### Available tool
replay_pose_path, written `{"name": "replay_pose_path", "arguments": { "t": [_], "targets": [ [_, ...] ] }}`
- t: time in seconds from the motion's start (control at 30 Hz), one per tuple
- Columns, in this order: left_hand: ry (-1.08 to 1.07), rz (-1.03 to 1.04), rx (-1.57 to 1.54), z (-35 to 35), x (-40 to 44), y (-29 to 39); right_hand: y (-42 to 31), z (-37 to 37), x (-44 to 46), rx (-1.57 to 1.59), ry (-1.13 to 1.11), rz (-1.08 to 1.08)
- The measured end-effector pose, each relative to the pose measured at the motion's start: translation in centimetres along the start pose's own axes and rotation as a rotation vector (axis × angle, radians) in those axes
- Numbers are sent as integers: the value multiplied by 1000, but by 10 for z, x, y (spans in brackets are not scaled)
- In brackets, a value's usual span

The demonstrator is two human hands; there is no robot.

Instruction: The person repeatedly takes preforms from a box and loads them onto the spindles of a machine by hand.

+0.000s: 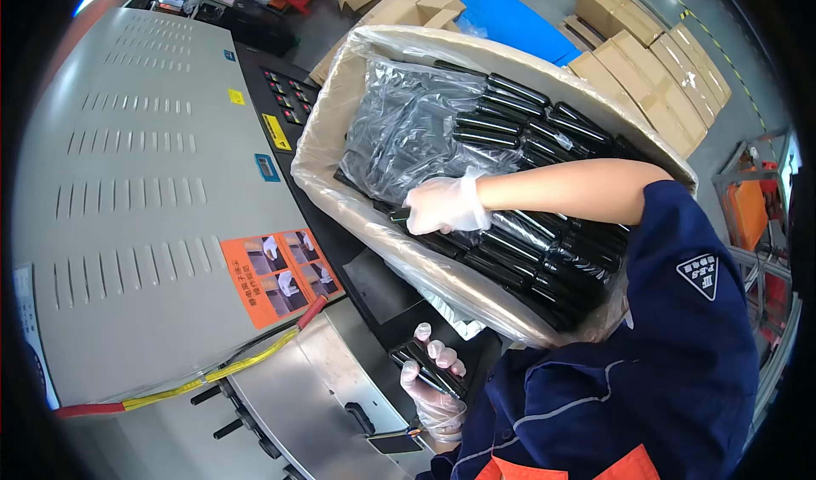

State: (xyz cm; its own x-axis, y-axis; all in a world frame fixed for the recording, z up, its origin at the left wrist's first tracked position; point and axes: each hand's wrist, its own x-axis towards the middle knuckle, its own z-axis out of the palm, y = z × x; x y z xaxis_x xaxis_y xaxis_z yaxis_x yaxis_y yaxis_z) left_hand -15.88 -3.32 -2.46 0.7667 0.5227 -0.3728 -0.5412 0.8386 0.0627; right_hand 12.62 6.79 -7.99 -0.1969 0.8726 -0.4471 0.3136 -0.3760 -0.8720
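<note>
My left hand (435, 386), in a clear glove, is closed around a few glossy black tubes (425, 368) below the near edge of the carton. Inside the large plastic-lined carton (327, 140), my gloved right hand (444, 205) has its fingers curled near the left wall. The end of a dark tube (399, 215) pokes out by those fingers. Many similar black tubes (518, 259) lie in rows around and under my right forearm. Crumpled clear plastic film (408, 123) covers the far left of the contents.
A grey vented machine cabinet (136, 174) with an orange instruction sign (280, 278) stands at left. A yellow-and-red strap (212, 374) runs along its lower edge. Flattened cardboard boxes (650, 80) and a blue sheet (514, 25) lie beyond the carton. A metal rack (756, 199) stands at right.
</note>
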Motion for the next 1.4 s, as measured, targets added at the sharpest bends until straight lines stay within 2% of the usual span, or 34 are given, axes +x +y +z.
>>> {"name": "replay_pose_path", "arguments": {
  "t": [0.03,0.1,0.23,0.27,0.43,0.63,0.7,0.73,0.77,0.83,0.87,0.9,0.97,1.07,1.1,1.17,1.23,1.27,1.3,1.37,1.4],
  "targets": [
    [5,-3,5,2,0,-1,-4,2,3,7,1,-1],
    [71,73,44,5,-1,-3,-9,7,10,-339,163,-214],
    [91,102,91,4,-4,-3,-11,14,23,-383,141,-185],
    [64,77,83,1,-4,-2,-10,10,26,-336,59,-135],
    [32,35,76,-3,-2,0,-16,2,13,-269,44,-165],
    [33,42,54,-1,-1,-1,-14,-8,-6,-475,63,-251],
    [57,48,64,0,-2,-1,-24,-11,-15,-1060,-97,-320],
    [58,50,64,1,-3,-1,-38,-16,-31,-887,-157,-130],
    [61,48,65,1,-2,-1,-38,-11,-31,-887,-157,-131],
    [64,45,69,1,-2,-1,-38,-2,-32,-1499,-497,-388],
    [63,43,76,0,-2,0,-35,3,-47,-1230,-216,-266],
    [62,41,84,0,-2,0,-27,10,-39,-1412,-316,-421],
    [74,44,91,0,-2,-1,-17,23,-33,-1648,-200,-529],
    [77,45,91,0,-3,0,-13,6,-28,-1359,93,-516],
    [66,43,85,-1,-4,0,-16,-2,-15,-1457,56,-512],
    [77,48,63,-1,-4,0,-27,-27,-21,-1018,39,-402],
    [87,50,44,-1,-5,0,-20,-40,7,-711,-178,-342],
    [81,41,47,-2,-4,0,-16,-45,7,-405,-257,-181],
    [76,33,49,-3,-4,1,-14,-44,10,-405,-257,-182],
    [68,30,49,-4,-4,2,-14,-41,13,-188,-396,-162],
    [61,28,46,-4,-5,2,-19,-39,8,-294,-370,-107]
  ]
}}
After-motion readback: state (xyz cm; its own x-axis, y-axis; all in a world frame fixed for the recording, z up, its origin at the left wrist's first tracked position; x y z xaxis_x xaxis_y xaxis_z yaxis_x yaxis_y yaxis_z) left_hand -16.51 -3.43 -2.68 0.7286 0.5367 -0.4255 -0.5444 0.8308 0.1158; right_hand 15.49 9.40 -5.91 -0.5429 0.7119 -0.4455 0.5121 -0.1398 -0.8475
